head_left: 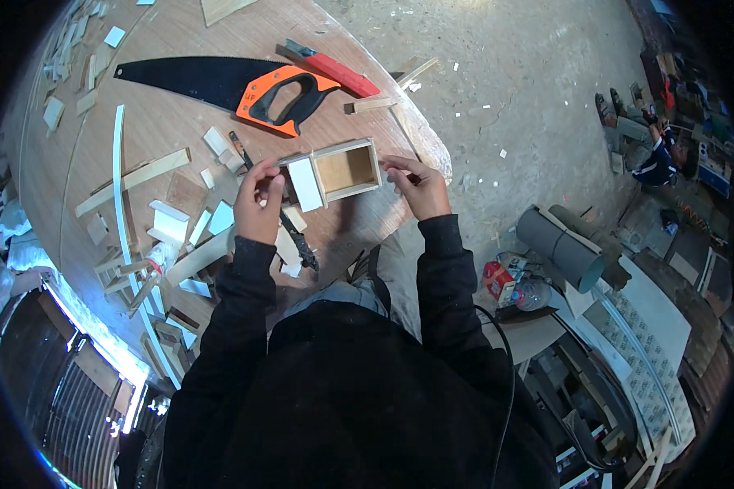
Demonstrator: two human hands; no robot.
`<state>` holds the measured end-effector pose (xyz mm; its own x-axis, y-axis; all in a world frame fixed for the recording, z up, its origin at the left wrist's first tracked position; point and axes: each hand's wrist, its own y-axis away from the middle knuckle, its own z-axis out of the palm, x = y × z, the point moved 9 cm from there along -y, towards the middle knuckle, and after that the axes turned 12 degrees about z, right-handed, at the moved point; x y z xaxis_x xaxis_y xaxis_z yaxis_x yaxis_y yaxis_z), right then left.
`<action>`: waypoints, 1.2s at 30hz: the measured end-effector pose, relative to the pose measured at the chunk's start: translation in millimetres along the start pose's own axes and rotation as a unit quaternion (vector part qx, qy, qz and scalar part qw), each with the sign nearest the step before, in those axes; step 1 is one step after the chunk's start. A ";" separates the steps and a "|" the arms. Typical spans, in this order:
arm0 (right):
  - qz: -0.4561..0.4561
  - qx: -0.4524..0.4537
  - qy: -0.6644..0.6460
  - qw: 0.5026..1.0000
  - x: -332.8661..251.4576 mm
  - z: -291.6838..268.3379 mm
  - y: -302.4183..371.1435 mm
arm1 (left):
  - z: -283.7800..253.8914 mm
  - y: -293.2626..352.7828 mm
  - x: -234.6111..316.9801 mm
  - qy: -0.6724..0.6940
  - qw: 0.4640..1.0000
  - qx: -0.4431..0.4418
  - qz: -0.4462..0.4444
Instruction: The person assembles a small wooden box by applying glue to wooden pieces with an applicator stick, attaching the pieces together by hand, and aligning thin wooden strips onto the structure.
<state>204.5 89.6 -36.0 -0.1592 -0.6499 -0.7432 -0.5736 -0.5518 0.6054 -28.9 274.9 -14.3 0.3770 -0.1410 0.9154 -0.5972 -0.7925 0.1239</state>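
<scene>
A small wooden box (305, 184) with a white top panel lies near the table's front edge. Its tray-like drawer (349, 169) sticks out to the right, showing a bare plywood bottom. My left hand (259, 202) is closed at the box's left end, thumb and fingertips against it. At the drawer's right end, the curled fingers of my right hand (421, 187) pinch; whether they grip a knob or the edge itself is too small to see. Just behind the box lies a handsaw (212, 85) with an orange and black handle.
A red-and-grey tool (334, 69) lies behind the saw. Wood strips (134, 181) and white offcuts litter the table's left side, along with a long white strip (121, 163). On the right stand a rolled grey sheet (559, 244) and a plastic bottle (532, 295). Another person (659, 159) is far right.
</scene>
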 end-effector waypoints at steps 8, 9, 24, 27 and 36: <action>-0.030 -0.025 -0.092 0.995 7.4 -2.9 -18.2 | 12.4 19.7 -34.9 0.065 0.996 0.034 -0.059; -0.050 -0.027 -0.095 0.994 2.2 -4.1 -18.0 | 11.2 19.2 -34.2 0.065 0.995 0.043 -0.054; -0.103 -0.034 0.011 0.994 -6.0 -3.4 -15.8 | 20.5 30.6 -39.2 0.050 0.992 0.044 -0.106; -0.100 -0.014 0.054 0.993 -8.2 0.3 -14.8 | 18.4 36.4 -46.6 0.048 0.991 0.051 -0.115; -0.112 0.008 0.083 0.990 -9.5 1.5 -11.2 | 26.3 32.4 -46.1 0.082 0.990 0.035 -0.112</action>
<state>211.3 102.8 -36.2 0.1070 -0.5897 -0.8005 -0.5921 -0.6846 0.4251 -47.1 240.2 -62.5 0.3715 0.1372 0.9183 -0.4581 -0.8332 0.3098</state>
